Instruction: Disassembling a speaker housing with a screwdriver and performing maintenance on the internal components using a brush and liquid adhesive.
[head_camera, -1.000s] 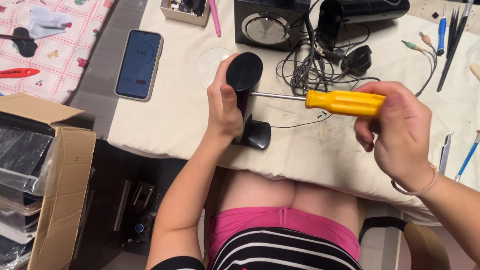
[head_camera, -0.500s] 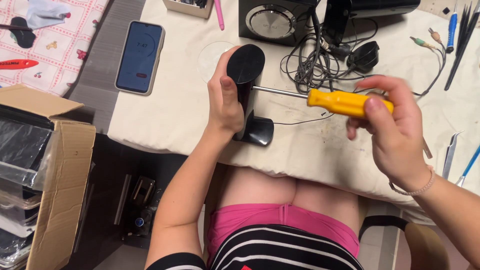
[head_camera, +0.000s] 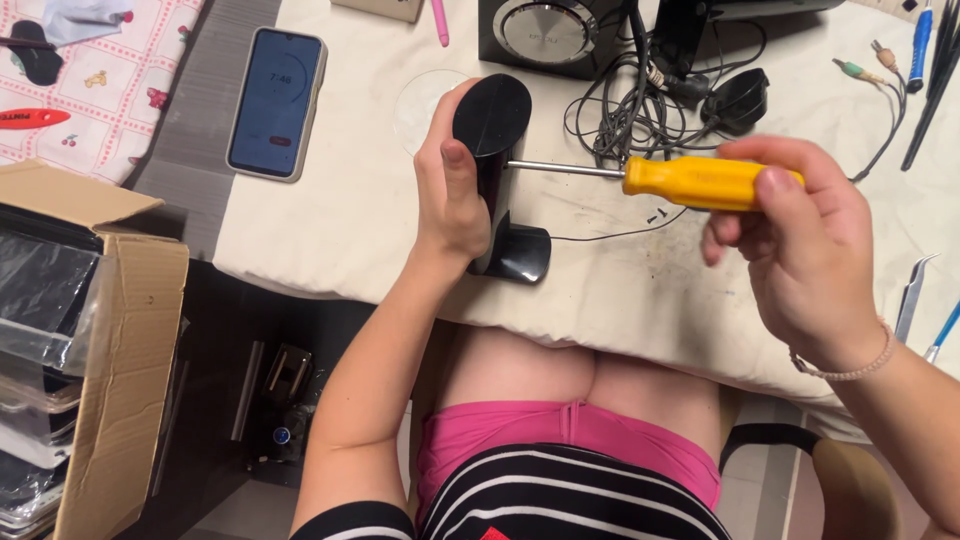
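Observation:
My left hand (head_camera: 452, 195) grips a slim black speaker (head_camera: 495, 120) that stands upright on its base on the cloth-covered table (head_camera: 350, 220). A yellow-handled screwdriver (head_camera: 690, 180) lies level, its metal shaft pushed into the speaker's right side. My right hand (head_camera: 800, 250) pinches the handle's far end with the fingertips, the other fingers loose and spread.
A smartphone (head_camera: 275, 103) with a lit screen lies left of the speaker. Behind it stand a black amplifier box (head_camera: 555, 35) and tangled cables (head_camera: 650, 110). Tweezers (head_camera: 915, 295) and small tools lie at the right. An open cardboard box (head_camera: 90, 350) sits lower left.
The view has shifted down and closer. My right hand has loosened from a full grip on the handle to a fingertip hold at its end. The speaker stays upright in my left hand.

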